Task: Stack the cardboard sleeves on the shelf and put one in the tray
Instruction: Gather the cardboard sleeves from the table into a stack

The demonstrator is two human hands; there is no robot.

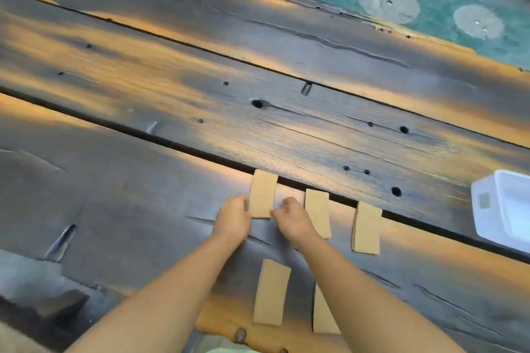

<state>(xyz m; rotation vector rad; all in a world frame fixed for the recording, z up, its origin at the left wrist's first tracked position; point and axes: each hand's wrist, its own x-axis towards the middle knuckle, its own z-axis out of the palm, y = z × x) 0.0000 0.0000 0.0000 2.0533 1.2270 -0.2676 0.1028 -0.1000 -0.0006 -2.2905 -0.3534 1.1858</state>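
Note:
Several flat brown cardboard sleeves lie on a dark wooden plank table (143, 195). The far-left sleeve (262, 193) sits across a gap between planks; my left hand (233, 219) touches its left lower edge and my right hand (291, 218) pinches its right lower corner. Whether the sleeve is lifted cannot be told. A second sleeve (318, 212) lies just right of my right hand, a third (367, 228) further right. Two more, one (271, 292) between my forearms and one (322, 312) partly under my right forearm, lie near the front edge. A white plastic tray (504, 209) stands at the right edge.
Wide dark gaps run between the planks, with knot holes (257, 103) in the wood. Beyond the table's far edge lies a teal rug with pale round patterns (388, 3). A dark object (61, 302) sits low at the left front corner.

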